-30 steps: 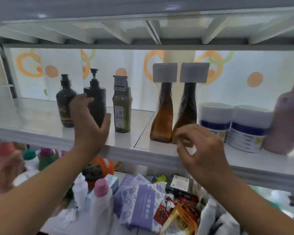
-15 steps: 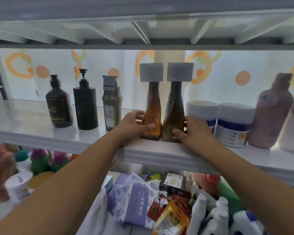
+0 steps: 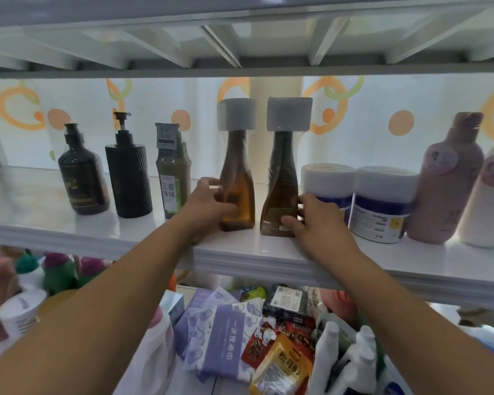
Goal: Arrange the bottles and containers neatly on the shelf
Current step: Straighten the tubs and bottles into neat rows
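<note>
Two amber bottles with grey square caps stand side by side on the white shelf. My left hand grips the base of the left amber bottle. My right hand grips the base of the right amber bottle. To their left stand a round dark pump bottle, a black ribbed pump bottle and a green bottle. To the right are two white tubs, a pink bottle and a white bottle.
The shelf above hangs low over the bottle caps. Below the shelf lie purple tissue packs, snack packets, white bottles and colourful containers. The shelf's left end has bare surface.
Both hands came from the shelf's front to the two amber bottles and took hold of their bases. The view shifted right, bringing the pink and white bottles into sight.
</note>
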